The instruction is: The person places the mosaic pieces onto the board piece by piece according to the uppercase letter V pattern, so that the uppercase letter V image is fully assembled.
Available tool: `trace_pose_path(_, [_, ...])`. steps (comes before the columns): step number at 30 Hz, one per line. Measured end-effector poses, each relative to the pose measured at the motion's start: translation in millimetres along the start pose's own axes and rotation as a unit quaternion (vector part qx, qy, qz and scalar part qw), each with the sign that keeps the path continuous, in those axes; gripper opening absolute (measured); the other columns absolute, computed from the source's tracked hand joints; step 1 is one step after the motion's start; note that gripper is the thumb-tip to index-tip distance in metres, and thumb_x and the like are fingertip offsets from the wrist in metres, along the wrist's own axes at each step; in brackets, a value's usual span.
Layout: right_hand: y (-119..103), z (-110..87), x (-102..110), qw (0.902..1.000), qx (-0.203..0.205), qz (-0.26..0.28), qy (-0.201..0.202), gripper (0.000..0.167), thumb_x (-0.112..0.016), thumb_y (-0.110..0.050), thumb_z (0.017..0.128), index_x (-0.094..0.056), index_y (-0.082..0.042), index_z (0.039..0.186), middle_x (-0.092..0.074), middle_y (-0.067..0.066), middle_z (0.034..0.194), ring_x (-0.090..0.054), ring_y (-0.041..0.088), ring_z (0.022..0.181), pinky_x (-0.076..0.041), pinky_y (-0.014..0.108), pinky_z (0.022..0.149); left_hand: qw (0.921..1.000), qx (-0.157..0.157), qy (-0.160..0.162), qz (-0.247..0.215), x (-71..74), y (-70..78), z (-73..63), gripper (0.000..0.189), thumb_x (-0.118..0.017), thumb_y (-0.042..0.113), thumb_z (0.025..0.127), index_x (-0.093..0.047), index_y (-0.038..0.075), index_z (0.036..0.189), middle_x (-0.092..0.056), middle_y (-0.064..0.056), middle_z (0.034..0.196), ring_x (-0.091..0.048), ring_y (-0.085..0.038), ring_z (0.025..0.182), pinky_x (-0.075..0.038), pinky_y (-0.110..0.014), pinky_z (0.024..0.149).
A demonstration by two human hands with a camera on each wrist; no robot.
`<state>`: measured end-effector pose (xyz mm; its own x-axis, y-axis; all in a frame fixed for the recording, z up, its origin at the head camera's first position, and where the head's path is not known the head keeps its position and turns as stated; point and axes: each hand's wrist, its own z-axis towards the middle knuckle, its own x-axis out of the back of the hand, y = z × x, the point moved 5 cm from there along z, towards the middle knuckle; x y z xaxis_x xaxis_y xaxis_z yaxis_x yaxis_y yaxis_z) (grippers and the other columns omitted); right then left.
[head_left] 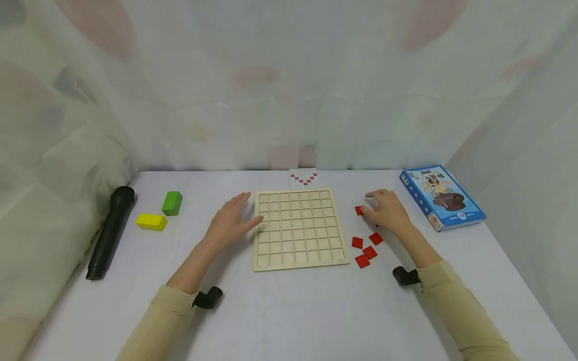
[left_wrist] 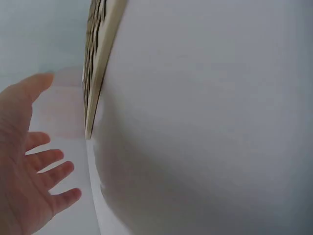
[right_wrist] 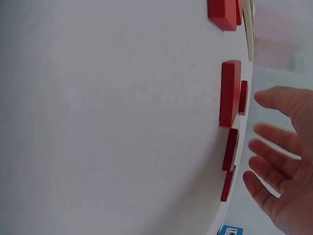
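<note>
A pale wooden grid board (head_left: 298, 228) lies on the white table, its square cells bare. At its left edge is my left hand (head_left: 230, 223), fingers spread and thumb extended over the rim; the left wrist view shows nothing in its palm. To the board's right are several flat red square tiles (head_left: 370, 252), loosely scattered. My right hand (head_left: 386, 210) hovers over the farther tiles, partly covering one red tile (head_left: 359, 210) in the head view. In the right wrist view its fingers (right_wrist: 276, 159) are loosely bent and hold nothing.
Behind the board is a small card (head_left: 304, 178) with a red V pattern on a grid. A blue box (head_left: 444, 198) lies at the back right. On the left are a green block (head_left: 172, 203), a yellow block (head_left: 151, 222) and a black microphone-shaped cylinder (head_left: 110, 233).
</note>
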<state>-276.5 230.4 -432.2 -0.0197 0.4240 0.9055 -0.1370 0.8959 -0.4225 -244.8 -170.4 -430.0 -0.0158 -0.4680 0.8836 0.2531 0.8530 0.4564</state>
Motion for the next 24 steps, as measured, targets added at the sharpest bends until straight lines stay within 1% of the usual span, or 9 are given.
trace_pose_path(2, [0, -3.3, -1, 0.9997, 0.005, 0.006, -0.021, 0.040, -0.066, -0.023, 0.091, -0.063, 0.000, 0.125, -0.053, 0.025, 0.132, -0.041, 0.043, 0.126, -0.038, 0.059, 0.104, 0.9991, -0.015, -0.040, -0.002, -6.6, 2.9, -8.8, 0.093, -0.065, 0.057, 0.087, -0.028, 0.002, 0.153, -0.031, -0.020, 0.154, -0.030, -0.040, 0.140, -0.027, -0.055, 0.112])
trace_pose_path(4, [1, -5.4, -2, 0.9993, 0.006, 0.012, -0.034, 0.036, -0.067, -0.021, 0.091, -0.066, -0.002, 0.121, -0.056, 0.024, 0.129, -0.042, 0.041, 0.124, -0.038, 0.059, 0.104, 0.9965, -0.035, -0.076, 0.007, -12.5, 6.1, -17.2, 0.101, -0.066, 0.061, 0.084, -0.025, 0.001, 0.153, -0.028, -0.022, 0.155, -0.026, -0.040, 0.142, -0.024, -0.055, 0.114])
trace_pose_path(7, [1, -6.3, -2, 0.9991, 0.009, 0.015, -0.040, 0.032, -0.067, -0.019, 0.091, -0.067, -0.002, 0.118, -0.058, 0.023, 0.126, -0.044, 0.040, 0.122, -0.039, 0.058, 0.102, 0.9911, -0.063, -0.114, 0.026, -18.6, 10.5, -28.9, 0.110, -0.068, 0.066, 0.079, -0.022, 0.000, 0.154, -0.023, -0.022, 0.157, -0.019, -0.041, 0.144, -0.019, -0.056, 0.115])
trace_pose_path(10, [1, -5.7, -2, 0.9990, 0.010, 0.015, -0.042, 0.031, -0.068, -0.020, 0.091, -0.068, -0.002, 0.116, -0.058, 0.022, 0.125, -0.045, 0.039, 0.119, -0.041, 0.057, 0.101, 0.9856, -0.083, -0.141, 0.042, -22.8, 13.0, -37.8, 0.115, -0.067, 0.070, 0.076, -0.019, 0.002, 0.155, -0.016, -0.020, 0.160, -0.011, -0.040, 0.146, -0.014, -0.059, 0.115])
trace_pose_path(13, [1, -5.5, -1, 0.9989, 0.006, 0.012, -0.045, 0.032, -0.070, -0.024, 0.090, -0.068, -0.003, 0.115, -0.057, 0.022, 0.125, -0.045, 0.039, 0.119, -0.042, 0.057, 0.100, 0.9825, -0.095, -0.153, 0.048, -23.7, 14.5, -43.2, 0.117, -0.068, 0.071, 0.074, -0.018, 0.004, 0.156, -0.011, -0.018, 0.161, -0.007, -0.039, 0.147, -0.012, -0.063, 0.114])
trace_pose_path(17, [-3, -7.4, -1, 0.9988, 0.008, 0.020, -0.044, 0.033, -0.072, -0.027, 0.088, -0.070, -0.003, 0.111, -0.058, 0.022, 0.124, -0.046, 0.039, 0.119, -0.042, 0.057, 0.099, 0.9806, -0.109, -0.153, 0.056, -22.8, 16.5, -45.6, 0.117, -0.070, 0.071, 0.072, -0.021, 0.004, 0.155, -0.011, -0.018, 0.161, -0.007, -0.039, 0.147, -0.009, -0.065, 0.113])
trace_pose_path(20, [-12, -10.7, -3, 0.9983, 0.019, 0.039, -0.040, 0.031, -0.073, -0.029, 0.087, -0.071, -0.005, 0.107, -0.060, 0.020, 0.122, -0.048, 0.038, 0.117, -0.043, 0.056, 0.098, 0.9799, -0.115, -0.150, 0.063, -22.2, 17.0, -46.1, 0.117, -0.071, 0.071, 0.072, -0.023, 0.004, 0.155, -0.012, -0.019, 0.161, -0.007, -0.038, 0.147, -0.007, -0.065, 0.113])
trace_pose_path(24, [-29, -16.7, -8, 0.9960, 0.044, 0.066, -0.041, 0.030, -0.075, -0.032, 0.086, -0.072, -0.009, 0.105, -0.063, 0.015, 0.118, -0.051, 0.035, 0.114, -0.045, 0.056, 0.095, 0.9794, -0.116, -0.150, 0.069, -22.9, 15.7, -46.6, 0.117, -0.071, 0.071, 0.071, -0.024, 0.004, 0.155, -0.013, -0.018, 0.161, -0.007, -0.038, 0.147, -0.007, -0.065, 0.113])
